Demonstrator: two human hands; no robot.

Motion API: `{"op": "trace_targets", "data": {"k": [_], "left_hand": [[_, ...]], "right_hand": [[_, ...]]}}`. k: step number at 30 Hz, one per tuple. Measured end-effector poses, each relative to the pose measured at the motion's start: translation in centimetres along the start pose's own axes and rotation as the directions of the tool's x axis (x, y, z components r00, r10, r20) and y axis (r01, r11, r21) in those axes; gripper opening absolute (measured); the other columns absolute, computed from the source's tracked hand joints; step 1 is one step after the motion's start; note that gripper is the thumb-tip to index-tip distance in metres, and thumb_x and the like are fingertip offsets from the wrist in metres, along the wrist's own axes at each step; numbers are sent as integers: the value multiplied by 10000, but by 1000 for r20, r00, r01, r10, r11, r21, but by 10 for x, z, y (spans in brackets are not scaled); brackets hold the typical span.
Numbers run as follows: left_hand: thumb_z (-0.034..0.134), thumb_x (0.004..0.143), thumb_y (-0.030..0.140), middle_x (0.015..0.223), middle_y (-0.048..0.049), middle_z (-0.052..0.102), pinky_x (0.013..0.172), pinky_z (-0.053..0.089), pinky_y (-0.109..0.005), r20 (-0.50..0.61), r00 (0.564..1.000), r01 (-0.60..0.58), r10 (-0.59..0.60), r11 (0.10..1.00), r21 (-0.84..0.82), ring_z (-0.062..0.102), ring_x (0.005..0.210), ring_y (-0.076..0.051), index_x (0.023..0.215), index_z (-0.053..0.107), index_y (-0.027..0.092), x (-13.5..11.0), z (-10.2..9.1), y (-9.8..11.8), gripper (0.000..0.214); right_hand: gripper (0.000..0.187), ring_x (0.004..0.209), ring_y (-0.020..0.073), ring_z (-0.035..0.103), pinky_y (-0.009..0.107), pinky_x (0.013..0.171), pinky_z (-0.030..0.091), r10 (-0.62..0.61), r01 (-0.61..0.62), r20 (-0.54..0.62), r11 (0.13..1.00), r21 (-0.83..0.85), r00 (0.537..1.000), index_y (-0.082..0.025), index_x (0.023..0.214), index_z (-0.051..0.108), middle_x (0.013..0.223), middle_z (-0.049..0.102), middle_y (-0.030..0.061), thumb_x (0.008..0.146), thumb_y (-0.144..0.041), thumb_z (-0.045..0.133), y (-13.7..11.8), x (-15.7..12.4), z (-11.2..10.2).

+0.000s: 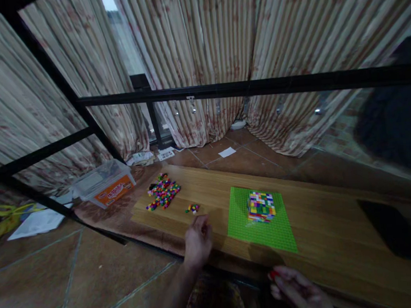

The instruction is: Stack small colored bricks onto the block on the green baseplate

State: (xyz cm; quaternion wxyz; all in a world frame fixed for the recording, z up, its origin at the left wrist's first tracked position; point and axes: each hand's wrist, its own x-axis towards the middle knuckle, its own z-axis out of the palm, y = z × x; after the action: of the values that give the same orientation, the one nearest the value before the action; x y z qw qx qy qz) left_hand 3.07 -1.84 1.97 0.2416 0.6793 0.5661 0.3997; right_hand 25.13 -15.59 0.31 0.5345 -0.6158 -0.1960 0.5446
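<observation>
My left hand (198, 241) rests at the near edge of the wooden board (322, 220) with its fingers curled, just below a few loose small bricks (192, 208); what it holds, if anything, is hidden. My right hand (300, 292) is low at the near edge and pinches a small red brick (272, 275). On the board lies a green baseplate (244, 227) with a multicoloured block of stacked bricks (261, 205) on it. A pile of coloured bricks (163, 192) lies at the board's far left.
A clear plastic box with an orange label (104, 184) stands on the floor to the left. A black metal frame (221, 90) crosses the view in front of striped curtains (217, 42). Papers (227, 152) lie on the tiled floor. A dark object (392, 233) sits at the board's right.
</observation>
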Motion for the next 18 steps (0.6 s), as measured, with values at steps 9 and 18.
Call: {"op": "trace_targets", "data": {"k": [9,18], "left_hand": [[520,854,184,1034,-48,636,675,510,-234,400,916,100,36,944,-316,611,800,-138,1232,578,228,-39,31,62,385],[497,854,160,1078,-31,620,707,491,-247,509,849,126,139,884,-450,597,838,-139,1372,456,256,-14,54,90,529]], "right_hand": [[330,873,213,673,351,824,533,-406,383,-90,902,-199,909,-193,890,697,913,733,59,712,-469,730,-42,21,23],[256,814,190,640,333,762,496,-724,600,-82,625,-499,685,-210,934,688,913,701,53,851,-424,574,-65,62,45]]}}
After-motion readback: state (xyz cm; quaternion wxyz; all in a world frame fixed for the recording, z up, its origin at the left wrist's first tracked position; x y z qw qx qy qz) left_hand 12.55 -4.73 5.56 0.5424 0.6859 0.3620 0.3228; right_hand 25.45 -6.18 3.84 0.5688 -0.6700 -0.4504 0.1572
